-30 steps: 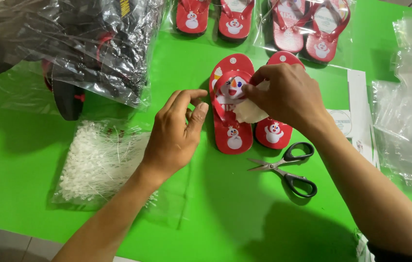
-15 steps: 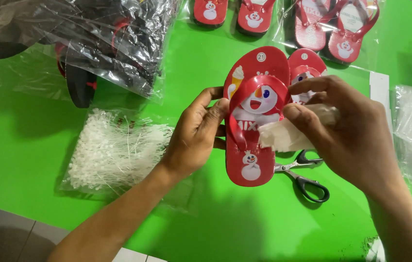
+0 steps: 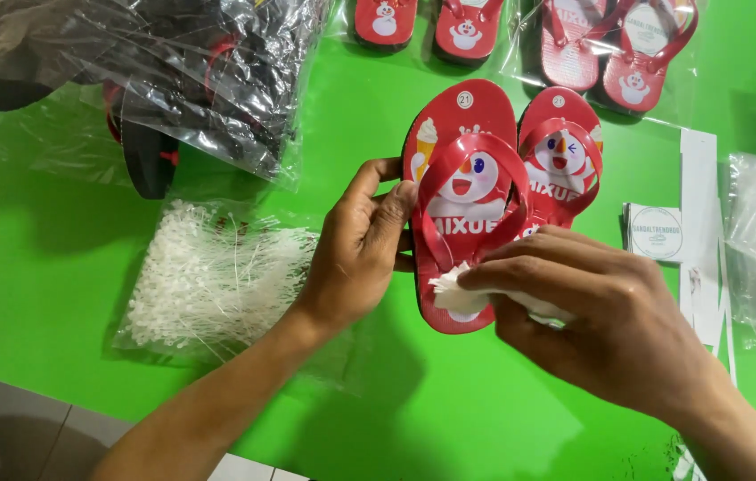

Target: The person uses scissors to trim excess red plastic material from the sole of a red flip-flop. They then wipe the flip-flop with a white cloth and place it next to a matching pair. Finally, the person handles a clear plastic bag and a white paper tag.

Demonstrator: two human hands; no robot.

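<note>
Sandal (image 3: 462, 205): head view, red child's flip-flop, cartoon snowman print, lifted just above the green surface (image 3: 396, 401) near its middle.
Handling: looks light, bendy foam; side edges take fingers best.
Left hand (image 3: 355, 249): grip pinching the sandal's left edge.
Right hand (image 3: 609, 321): grip closed on a white cloth (image 3: 458, 289), pressed at the heel.
Beside: matching sandal (image 3: 565, 165) touching, right.

Sandal (image 3: 462, 191): red foam rubber, matt, with smooth glossy plastic strap. Wad (image 3: 462, 287): white crumpled paper or cloth, matt. Table (image 3: 57, 267): smooth green, slight sheen; bags (image 3: 217, 89): clear glossy plastic film, wrinkled.
</note>
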